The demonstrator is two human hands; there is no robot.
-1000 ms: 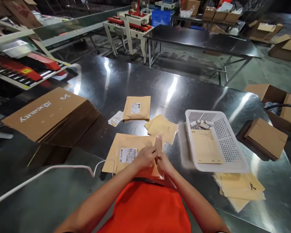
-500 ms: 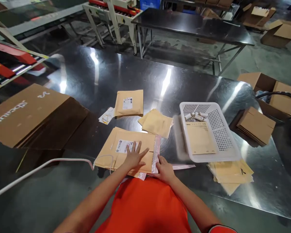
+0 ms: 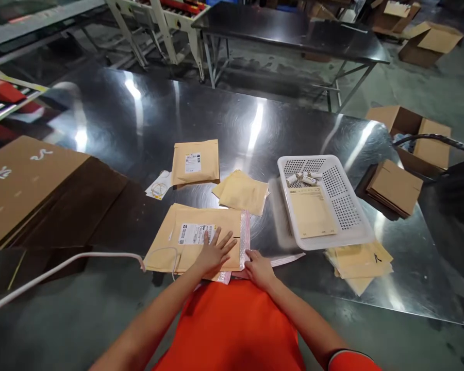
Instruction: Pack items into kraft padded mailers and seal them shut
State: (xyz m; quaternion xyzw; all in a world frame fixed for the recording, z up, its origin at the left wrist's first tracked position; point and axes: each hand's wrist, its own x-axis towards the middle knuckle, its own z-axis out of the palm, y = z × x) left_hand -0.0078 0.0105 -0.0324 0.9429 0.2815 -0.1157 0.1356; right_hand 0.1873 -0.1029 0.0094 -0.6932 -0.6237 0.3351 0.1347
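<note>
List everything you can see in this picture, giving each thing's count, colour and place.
Mailer: one, tan, labelled, under the left hand.
Small mailer: one, tan, behind it.
Envelopes: small tan pile, centre.
Basket: one, white, right of centre, holding an envelope and small tubes.
Envelope stack: tan, below the basket.
Flat cartons: brown stack, left.
Table: shiny steel.
Left hand: flat on the mailer.
Right hand: at the mailer's flap edge.

Head-worn view, facing down, seemingly near table
</note>
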